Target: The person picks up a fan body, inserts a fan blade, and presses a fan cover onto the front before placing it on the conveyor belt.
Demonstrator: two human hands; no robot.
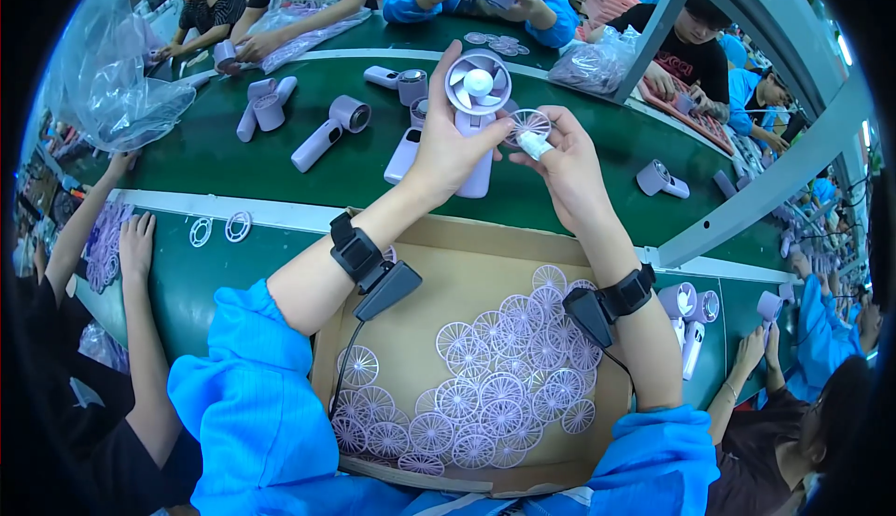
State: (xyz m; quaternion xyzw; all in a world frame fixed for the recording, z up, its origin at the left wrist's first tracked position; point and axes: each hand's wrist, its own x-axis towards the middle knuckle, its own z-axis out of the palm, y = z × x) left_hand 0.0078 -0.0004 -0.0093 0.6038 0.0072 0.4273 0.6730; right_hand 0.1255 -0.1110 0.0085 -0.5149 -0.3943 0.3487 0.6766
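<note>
Along green conveyor belt (280, 166), workers assemble fans (329, 130).

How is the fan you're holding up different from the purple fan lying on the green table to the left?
The handheld fan in the left hand stands upright; the fan on the belt lies flat on its side. The held fan faces the camera, so its white blades show; the lying fan's head points away and its blades are hidden. A hand grips the held one; nothing touches the other. Both are pale purple with a round head and a straight handle.
</note>
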